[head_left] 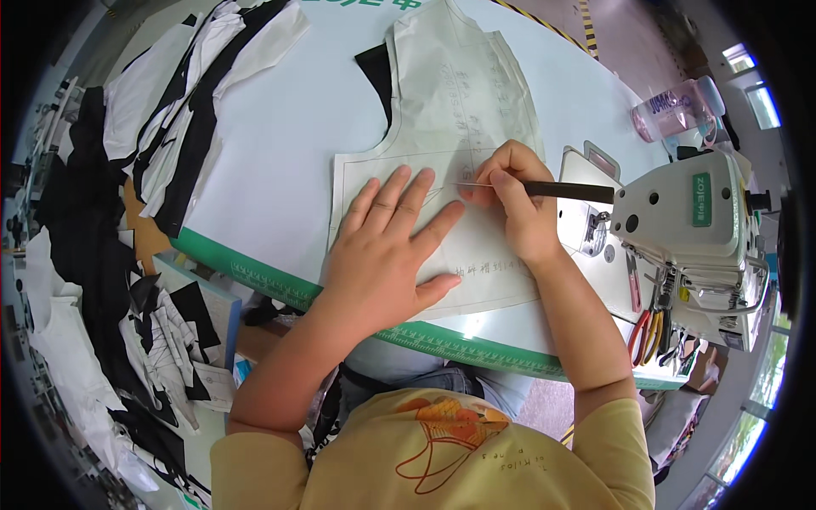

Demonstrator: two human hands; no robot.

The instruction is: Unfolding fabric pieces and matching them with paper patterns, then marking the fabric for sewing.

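Note:
My left hand (378, 246) lies flat with fingers spread on a pale paper sewing pattern (501, 234) marked with pencil lines and handwriting. Just beyond its fingertips, my right hand (520, 204) pinches an awl (569, 191) by its thin metal shaft. The awl's dark handle points right, toward the sewing machine, and its fine tip reaches left over the drawn lines. I cannot tell whether the tip pierces the paper. Black fabric (376, 81) shows from under the pattern's far left edge.
A white sewing machine (680, 208) stands close to my right forearm. Red-handled snips (639, 338) and other tools lie below it, and a pink bottle (677, 110) is behind. Black and white cut fabric (200, 110) covers the table's far left. A green ruler strip (255, 276) edges the table.

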